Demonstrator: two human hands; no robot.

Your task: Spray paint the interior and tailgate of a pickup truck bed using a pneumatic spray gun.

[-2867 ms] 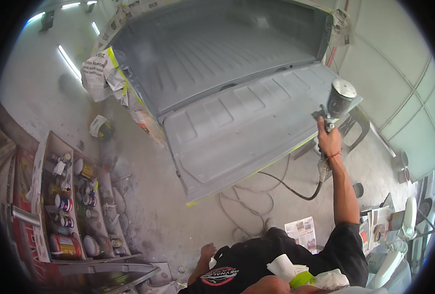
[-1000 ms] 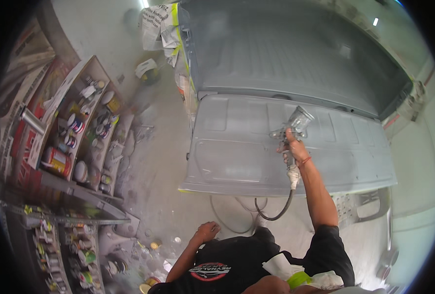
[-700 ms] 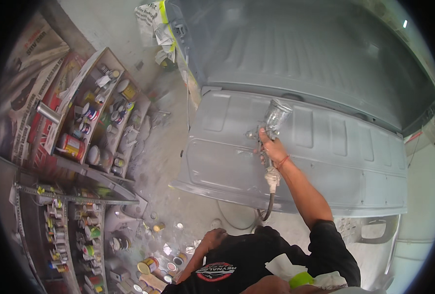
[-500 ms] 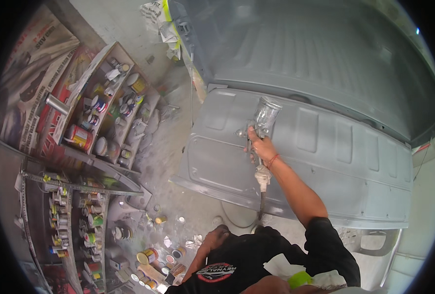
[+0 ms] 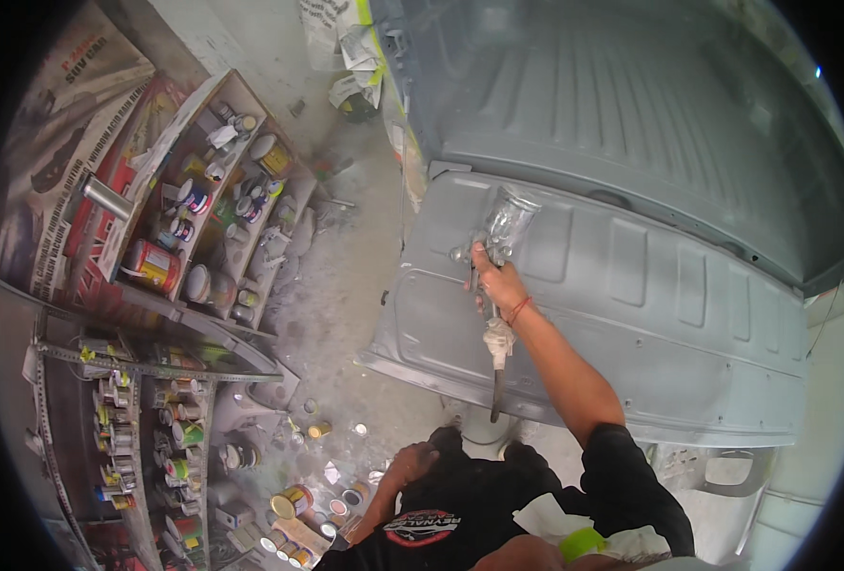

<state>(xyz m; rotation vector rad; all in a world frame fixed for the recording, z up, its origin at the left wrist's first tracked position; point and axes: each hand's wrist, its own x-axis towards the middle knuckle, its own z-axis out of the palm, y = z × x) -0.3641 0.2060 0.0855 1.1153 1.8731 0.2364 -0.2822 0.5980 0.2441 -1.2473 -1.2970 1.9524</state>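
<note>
Broad grey truck bed (image 5: 631, 114) up top, its lowered tailgate (image 5: 631, 314) spread flat below it — stiff ribbed metal, matt in fresh primer, probably still wet, so best not touched. Open room over the whole panel for sweeping passes; near rim of the tailgate close to the body, left corner ending above a dusty floor (image 5: 346, 285). To the left, crowded shelves (image 5: 203, 219) of paint cans and bottles, more cans (image 5: 294, 500) loose on the floor by the feet — tight footing on that side. Over the tailgate's left half, a spray gun (image 5: 498, 238), cup up, nozzle toward the panel: rigid, likely top-heavy with a filled cup, slick under overspray, best taken by the handle below the cup. Right hand (image 5: 500, 284) closed around that handle, arm stretched forward. Dark hose (image 5: 495, 390) hanging from the gun's base, rag-wrapped at the joint, limp, apt to drag across the wet rim. Left hand (image 5: 412, 466) low by the hip, blurred, holding nothing visible; fingers curled or spread — cannot tell.
</note>
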